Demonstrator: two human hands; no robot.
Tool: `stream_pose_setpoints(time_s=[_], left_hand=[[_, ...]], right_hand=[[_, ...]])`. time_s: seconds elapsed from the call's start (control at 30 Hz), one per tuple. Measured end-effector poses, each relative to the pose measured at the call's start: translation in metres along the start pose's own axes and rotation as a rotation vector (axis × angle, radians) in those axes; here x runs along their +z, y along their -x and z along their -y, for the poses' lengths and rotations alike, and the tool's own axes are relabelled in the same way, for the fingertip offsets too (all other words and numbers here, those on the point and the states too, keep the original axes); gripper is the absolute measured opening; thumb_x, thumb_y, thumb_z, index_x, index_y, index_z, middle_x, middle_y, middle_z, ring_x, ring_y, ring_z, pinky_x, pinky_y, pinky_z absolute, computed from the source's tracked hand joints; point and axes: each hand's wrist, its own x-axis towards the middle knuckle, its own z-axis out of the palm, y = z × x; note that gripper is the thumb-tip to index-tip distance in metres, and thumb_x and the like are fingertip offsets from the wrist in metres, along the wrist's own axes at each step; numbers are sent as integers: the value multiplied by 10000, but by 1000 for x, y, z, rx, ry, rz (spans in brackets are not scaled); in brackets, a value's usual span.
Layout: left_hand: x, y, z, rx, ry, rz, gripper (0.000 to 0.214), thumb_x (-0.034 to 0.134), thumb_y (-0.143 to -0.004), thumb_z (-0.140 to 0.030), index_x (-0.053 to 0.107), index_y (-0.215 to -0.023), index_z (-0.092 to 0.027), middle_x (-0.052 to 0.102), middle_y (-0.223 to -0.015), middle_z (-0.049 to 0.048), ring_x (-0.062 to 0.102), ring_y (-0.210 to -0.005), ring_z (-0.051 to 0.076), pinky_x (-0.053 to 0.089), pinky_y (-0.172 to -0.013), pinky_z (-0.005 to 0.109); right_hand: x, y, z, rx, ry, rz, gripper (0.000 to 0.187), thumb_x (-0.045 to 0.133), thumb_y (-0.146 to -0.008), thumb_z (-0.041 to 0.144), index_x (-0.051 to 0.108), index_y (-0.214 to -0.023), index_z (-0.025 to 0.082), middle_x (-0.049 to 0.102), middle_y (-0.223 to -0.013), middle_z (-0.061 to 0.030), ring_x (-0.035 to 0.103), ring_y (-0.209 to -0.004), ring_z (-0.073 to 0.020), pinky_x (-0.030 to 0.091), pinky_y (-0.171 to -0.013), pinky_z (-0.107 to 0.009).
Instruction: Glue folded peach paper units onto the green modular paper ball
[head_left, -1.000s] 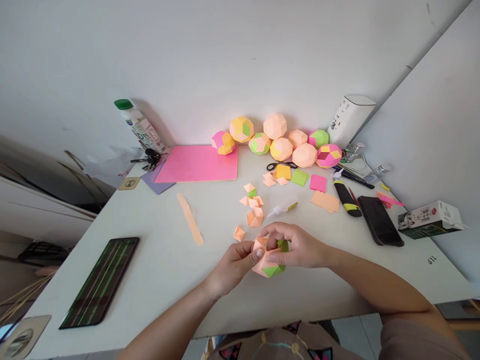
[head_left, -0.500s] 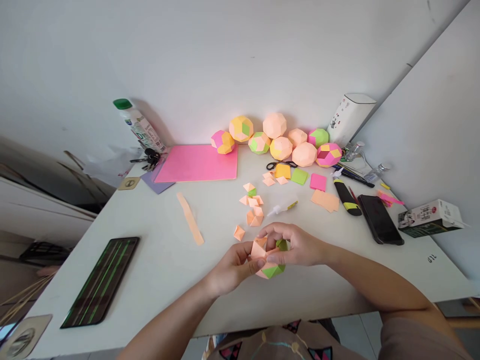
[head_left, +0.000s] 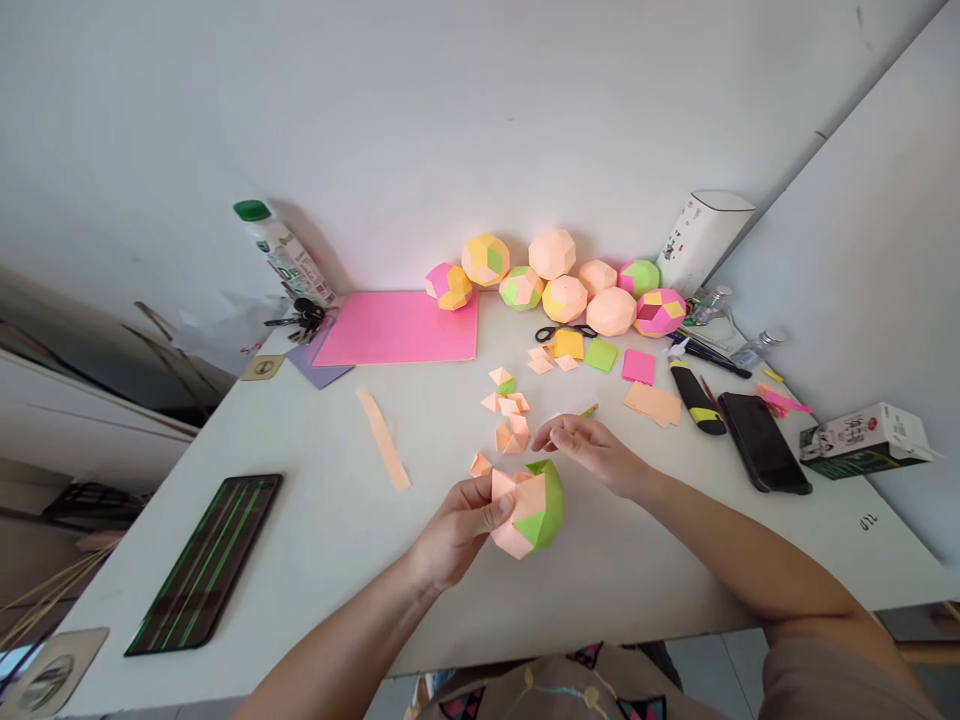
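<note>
My left hand is closed on a half-built paper ball of peach and green facets, held just above the white table. My right hand is off the ball, a little beyond and to the right of it, low over the table with its fingers loosely stretched to the left and nothing seen in them. Its fingertips are close to a cluster of small folded peach pieces. A glue pen's yellow tip pokes out behind that hand.
Several finished paper balls line the back wall. Also here are a pink sheet, scissors, coloured paper squares, a peach strip, a highlighter, a dark phone, a carton, a bottle and a dark device.
My right hand has let go of the paper ball and moved up and right toward the loose pieces. My left hand now holds the ball alone, turned so its green side shows.
</note>
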Motion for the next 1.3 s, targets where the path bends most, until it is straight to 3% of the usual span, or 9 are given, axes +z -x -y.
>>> stream_pose_setpoints(time_s=[0.17,0.37,0.63,0.73,0.93,1.03,1.13,1.2,1.3], left_hand=[[-5,-3,3,-31,81,-22,264,689,-737,-372,709,-817,-121,668,-751,79,549,-700,164,377,-651,257],[-7,-11,1,-61,167,-65,316,645,-772,-400,705,-896,-116,690,-848,105,596,-814,221,406,-706,286],[-10,-17,6,-153,194,-159,450,580,-786,-520,673,-991,-131,686,-952,113,601,-895,243,437,-732,314],[-9,-18,7,-206,193,-159,477,541,-803,-542,668,-1010,-132,693,-935,112,615,-868,245,439,-727,321],[-5,-18,9,-227,164,-152,311,672,-743,-414,688,-739,-103,677,-681,76,579,-620,168,404,-613,267],[-6,-18,11,-208,177,-171,310,733,-681,-399,656,-624,-104,623,-574,42,523,-535,124,370,-551,238],[-8,-17,11,-183,184,-176,362,727,-671,-447,638,-586,-107,596,-549,32,500,-502,113,356,-528,236],[-10,-17,9,-162,194,-166,384,698,-690,-481,636,-594,-114,598,-555,32,512,-513,124,373,-547,248],[-10,-18,7,-159,181,-156,405,630,-741,-516,664,-684,-117,627,-586,48,562,-574,160,403,-596,272]], right_hand=[[-5,-9,-25,98,-274,131,415,504,-857,529,639,-934,145,643,-938,-78,603,-861,-167,459,-825,-347],[-6,-14,-50,202,-475,217,356,573,-836,482,641,-1000,173,666,-985,-77,625,-883,-170,482,-784,-320],[-13,-11,-53,198,-435,255,361,706,-754,360,627,-1066,197,642,-1074,-58,598,-989,-170,461,-860,-316],[-15,-11,-54,197,-387,277,399,763,-688,345,636,-1028,179,657,-988,-50,611,-918,-160,467,-816,-299],[-17,-11,-58,165,-348,373,325,743,-709,358,658,-933,139,657,-836,-36,604,-765,-129,471,-719,-269],[-19,-11,-58,155,-368,427,378,702,-741,415,645,-1002,148,664,-928,-62,617,-843,-145,463,-790,-302],[-20,-11,-56,150,-369,514,501,738,-687,438,620,-1083,155,634,-1083,-100,603,-972,-192,452,-859,-352],[-20,-11,-55,147,-372,573,557,775,-647,407,602,-1118,163,600,-1156,-114,580,-1037,-218,446,-886,-372],[-18,-11,-54,132,-389,609,489,785,-649,346,613,-1075,176,585,-1159,-97,557,-1066,-215,438,-907,-373]])
